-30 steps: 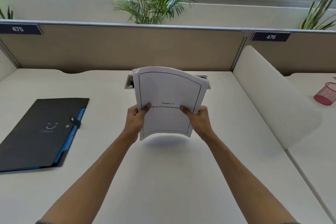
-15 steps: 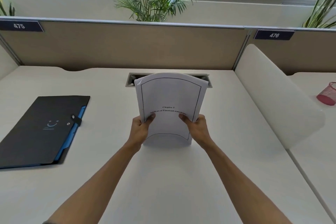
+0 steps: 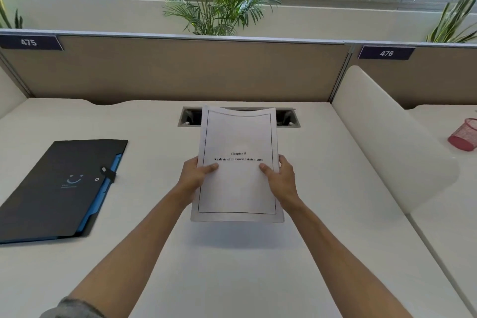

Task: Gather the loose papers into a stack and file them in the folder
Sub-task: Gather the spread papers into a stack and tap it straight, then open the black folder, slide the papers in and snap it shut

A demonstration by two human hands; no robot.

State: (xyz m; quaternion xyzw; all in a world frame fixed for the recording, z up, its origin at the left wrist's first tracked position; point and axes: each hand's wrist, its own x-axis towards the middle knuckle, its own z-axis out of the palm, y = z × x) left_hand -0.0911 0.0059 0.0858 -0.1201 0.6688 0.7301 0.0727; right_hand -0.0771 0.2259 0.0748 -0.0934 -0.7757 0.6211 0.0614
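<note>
White cubicle table; paper stack, just tapped upright, now lifted flatter, left hand and right hand gripping its sides. Squared up; closed folder well left of left hand comes next.

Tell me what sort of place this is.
Most likely an open-plan office workstation. Numbered tags 475 and 476 sit on a tan partition behind a white desk, which has a cable slot at the back and a black folder on it.
</note>
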